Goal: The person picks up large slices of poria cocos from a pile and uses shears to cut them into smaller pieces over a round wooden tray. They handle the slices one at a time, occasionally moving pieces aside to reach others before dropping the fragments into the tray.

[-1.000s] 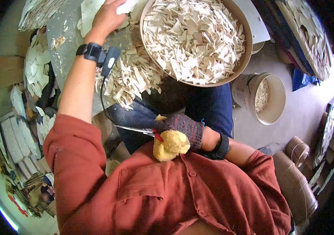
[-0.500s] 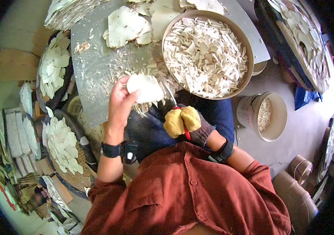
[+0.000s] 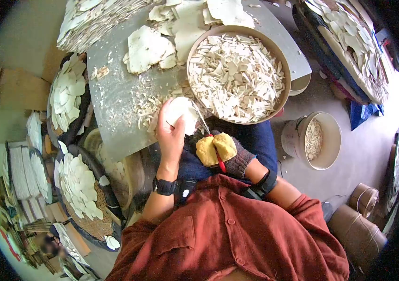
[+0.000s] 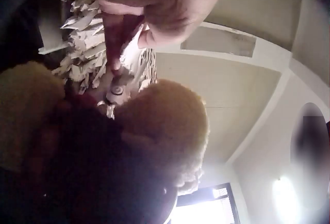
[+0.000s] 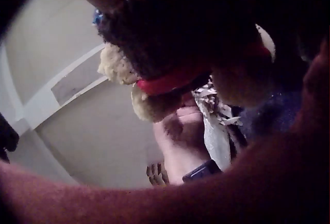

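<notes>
My bare left hand (image 3: 170, 143) pinches a thin white flat piece (image 3: 183, 112) between thumb and fingers, close over the near edge of the metal table. In my right hand (image 3: 239, 160), which wears a dark knitted glove, are scissors (image 3: 202, 120) with red handles. Lumps of yellow foam padding (image 3: 206, 151) wrap those handles and cover much of the grip. The blades point up at the right edge of the white piece and overlap it in the head view. The left wrist view shows the scissors' pivot (image 4: 117, 90) just below the left fingers.
A round basin (image 3: 269, 44) heaped with white cut strips stands right of the hands. On the metal table (image 3: 115, 105) lie scraps and larger pale sheets (image 3: 148, 49). A bucket (image 3: 333, 140) with chips stands on the floor at right. Round trays of white pieces (image 3: 75, 182) stand at left.
My left hand has come back from the table's far side with a white piece and moved right to the scissors. The right hand has turned the scissors' blades upward.
</notes>
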Available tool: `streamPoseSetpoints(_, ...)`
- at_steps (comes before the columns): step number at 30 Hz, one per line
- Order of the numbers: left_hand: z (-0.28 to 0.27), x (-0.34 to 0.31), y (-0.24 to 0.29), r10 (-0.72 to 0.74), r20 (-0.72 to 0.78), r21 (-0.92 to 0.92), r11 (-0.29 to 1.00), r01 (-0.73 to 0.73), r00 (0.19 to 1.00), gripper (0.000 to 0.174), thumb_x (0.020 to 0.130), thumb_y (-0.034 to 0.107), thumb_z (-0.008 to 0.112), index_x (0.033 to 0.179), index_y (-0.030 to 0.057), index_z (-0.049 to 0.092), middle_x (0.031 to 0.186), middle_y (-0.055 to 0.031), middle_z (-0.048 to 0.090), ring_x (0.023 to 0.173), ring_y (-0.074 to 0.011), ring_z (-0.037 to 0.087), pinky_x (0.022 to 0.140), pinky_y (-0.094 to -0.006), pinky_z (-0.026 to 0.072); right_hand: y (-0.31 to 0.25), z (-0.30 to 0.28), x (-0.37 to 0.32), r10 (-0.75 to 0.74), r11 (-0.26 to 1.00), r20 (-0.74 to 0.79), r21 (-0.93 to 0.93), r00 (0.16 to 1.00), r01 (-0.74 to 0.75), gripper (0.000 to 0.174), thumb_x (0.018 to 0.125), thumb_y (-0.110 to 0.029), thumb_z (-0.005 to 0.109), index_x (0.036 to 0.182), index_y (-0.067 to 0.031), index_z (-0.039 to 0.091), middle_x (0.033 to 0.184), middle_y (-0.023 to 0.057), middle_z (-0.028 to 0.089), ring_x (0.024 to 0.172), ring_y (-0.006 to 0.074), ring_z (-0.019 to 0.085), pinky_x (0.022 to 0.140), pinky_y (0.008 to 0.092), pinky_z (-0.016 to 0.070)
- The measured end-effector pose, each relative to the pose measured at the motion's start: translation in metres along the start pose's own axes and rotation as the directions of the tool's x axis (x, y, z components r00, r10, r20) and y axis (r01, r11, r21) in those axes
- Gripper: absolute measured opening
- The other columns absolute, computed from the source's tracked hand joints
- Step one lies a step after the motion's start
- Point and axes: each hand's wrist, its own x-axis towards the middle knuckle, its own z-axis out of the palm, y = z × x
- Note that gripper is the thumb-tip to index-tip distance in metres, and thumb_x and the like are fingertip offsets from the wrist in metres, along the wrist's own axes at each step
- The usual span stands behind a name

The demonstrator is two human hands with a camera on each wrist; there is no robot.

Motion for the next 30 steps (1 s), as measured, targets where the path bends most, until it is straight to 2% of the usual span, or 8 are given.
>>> streamPoseSetpoints(2,-0.001,0.005,-0.001,0.031,0.117,0.086,0.995,-0.041,0.993,0.046,0.083,-0.004,0.047,0.127,-0.0015,0.037,0.113,-0.0118,0.054,0.095,-0.0148,0.057,0.078,-0.0261,0.0493,-0.022,0.005,-0.005,-0.074,0.990,0.049,-0.117,0.996,0.079,0.022,0.087,-0.010,0.054,0.106,0.0006,0.053,0.104,0.0111,0.060,0.098,0.0221,0.058,0.091,0.0335,0.0453)
streamPoseSetpoints(4,0.003,0.006,-0.001,-0.114,0.175,-0.084,0.988,0.130,0.978,0.046,0.082,-0.004,0.046,0.127,-0.0012,0.036,0.112,-0.0123,0.054,0.091,-0.0179,0.059,0.072,-0.0280,0.0525,-0.036,0.002,-0.009,-0.116,0.672,0.111,-0.723,0.987,0.160,0.022,0.087,-0.012,0.055,0.106,0.0001,0.054,0.104,0.0109,0.060,0.098,0.0213,0.058,0.090,0.0323,0.0455)
streamPoseSetpoints(12,0.016,0.010,0.021,-0.328,0.307,-0.167,0.906,0.389,0.894,0.049,0.082,-0.003,0.045,0.129,0.0018,0.034,0.106,-0.0148,0.056,0.079,-0.0226,0.063,0.062,-0.0314,0.0562,0.004,-0.018,-0.016,-0.109,0.895,-0.104,-0.442,0.989,0.052,0.026,0.072,-0.018,0.065,0.096,-0.0086,0.058,0.091,0.0083,0.061,0.087,0.0239,0.059,0.079,0.0325,0.0478)
streamPoseSetpoints(19,-0.002,0.019,0.016,-0.460,0.442,-0.131,0.816,0.563,0.770,0.050,0.081,0.000,0.048,0.129,0.0024,0.034,0.102,-0.0161,0.057,0.070,-0.0241,0.064,0.057,-0.0297,0.0554,-0.024,-0.005,-0.024,-0.181,0.729,-0.036,-0.676,0.983,0.109,0.024,0.070,-0.021,0.067,0.091,-0.0110,0.059,0.085,0.0080,0.062,0.082,0.0244,0.060,0.072,0.0335,0.0484)
streamPoseSetpoints(23,-0.011,0.024,0.024,-0.474,0.487,-0.080,0.812,0.578,0.734,0.048,0.082,0.003,0.050,0.127,0.0017,0.035,0.101,-0.0149,0.058,0.071,-0.0227,0.064,0.054,-0.0286,0.0543,-0.014,0.004,-0.015,-0.028,0.986,-0.064,0.162,0.998,0.038,0.021,0.082,-0.022,0.058,0.095,-0.0060,0.058,0.093,0.0087,0.063,0.088,0.0209,0.059,0.078,0.0327,0.0475)
streamPoseSetpoints(26,-0.012,0.023,0.023,-0.461,0.540,-0.031,0.825,0.564,0.704,0.046,0.082,0.003,0.053,0.125,0.0017,0.036,0.101,-0.0146,0.058,0.071,-0.0217,0.063,0.054,-0.0281,0.0541,-0.022,0.002,-0.007,0.058,0.690,0.075,0.718,0.995,-0.094,0.028,0.089,-0.012,0.049,0.113,0.0026,0.048,0.113,0.0111,0.056,0.099,0.0197,0.057,0.091,0.0315,0.0443)
streamPoseSetpoints(28,-0.010,0.022,0.022,-0.446,0.503,-0.053,0.839,0.541,0.741,0.045,0.081,0.003,0.054,0.123,0.0016,0.037,0.100,-0.0144,0.059,0.072,-0.0210,0.063,0.055,-0.0278,0.0541,-0.012,-0.008,-0.010,0.000,0.990,0.003,0.139,1.000,-0.001,0.026,0.091,-0.012,0.044,0.113,0.0021,0.048,0.115,0.0119,0.054,0.101,0.0208,0.056,0.094,0.0320,0.0428)
streamPoseSetpoints(30,-0.004,0.013,0.021,-0.433,0.366,-0.131,0.852,0.506,0.823,0.045,0.081,0.003,0.056,0.122,0.0014,0.038,0.099,-0.0139,0.059,0.073,-0.0201,0.063,0.056,-0.0275,0.0541,-0.008,-0.013,-0.011,-0.082,0.922,-0.044,-0.382,0.996,0.059,0.025,0.088,-0.015,0.047,0.109,0.0000,0.050,0.110,0.0121,0.056,0.098,0.0221,0.057,0.091,0.0324,0.0438)
